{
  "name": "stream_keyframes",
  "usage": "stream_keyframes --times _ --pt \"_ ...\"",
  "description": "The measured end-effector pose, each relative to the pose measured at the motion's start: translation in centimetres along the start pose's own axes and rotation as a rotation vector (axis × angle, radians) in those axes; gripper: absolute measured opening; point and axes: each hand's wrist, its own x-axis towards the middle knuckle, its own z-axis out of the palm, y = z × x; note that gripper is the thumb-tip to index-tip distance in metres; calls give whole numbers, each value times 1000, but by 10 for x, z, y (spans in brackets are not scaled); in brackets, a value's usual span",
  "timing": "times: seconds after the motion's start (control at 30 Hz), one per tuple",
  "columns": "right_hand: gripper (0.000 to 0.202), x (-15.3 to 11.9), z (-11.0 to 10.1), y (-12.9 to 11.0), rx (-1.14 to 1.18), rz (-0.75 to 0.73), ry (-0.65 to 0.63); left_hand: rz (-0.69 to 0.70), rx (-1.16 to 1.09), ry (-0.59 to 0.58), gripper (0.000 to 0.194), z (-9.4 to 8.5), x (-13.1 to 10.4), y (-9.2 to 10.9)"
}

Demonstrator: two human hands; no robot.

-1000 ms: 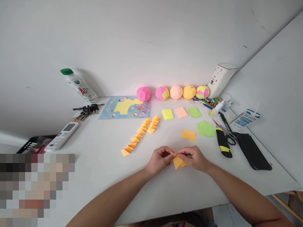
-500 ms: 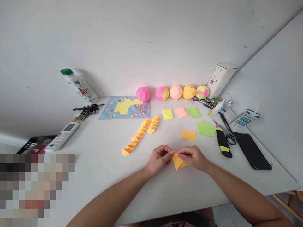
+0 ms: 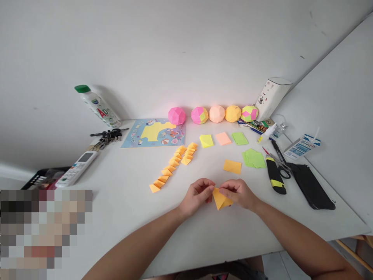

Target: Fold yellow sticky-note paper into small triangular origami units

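**Folded orange paper piece (image 3: 221,200) held nr table front**

Person's at a white tabletop (image 3: 122,175), both bare hands nr the front edge, orange piece btwn them. R hand (image 3: 243,195) grips it: thumb on top, other fingers mostly hidden behind. L hand (image 3: 196,198) has thumb & index bent at its upper-L corner; can't tell if that's a pinch or just a touch.

Just beyond the hands lies a flat orange paper rectangle (image 3: 232,167); R of it, overlapping lime-green paper sheets (image 3: 253,158). Off to the L, 2 slanting rows of pointed orange folded-paper units (image 3: 168,170), one row longer. Further back, 3 small paper stacks: yellow stack (image 3: 206,141), peach stack (image 3: 223,139), green stack (image 3: 239,139). Behind those, 5 faceted paper balls (image 3: 217,114) along the wall. Far R: black-and-yellow knife handle (image 3: 274,174), flat black case (image 3: 311,186).
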Motion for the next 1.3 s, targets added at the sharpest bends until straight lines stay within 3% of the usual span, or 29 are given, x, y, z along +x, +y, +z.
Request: stream_keyframes --times 0.1,0.47,0.63,0.93,1.3 --pt "26 0 0 1 -12 -11 -19 -10 62 -29 28 2 -1 0" --pt "25 2 2 3 -32 -45 45 -8 -38 80 27 0 2 0" --pt "25 2 1 3 -51 -35 56 18 -89 74 24 -2 2 -1" --pt "22 1 3 6 -52 -56 7 -43 35 12 27 4 0 5" --pt "20 0 -2 4 68 -39 33 35 -60 119 18 -4 2 -7"
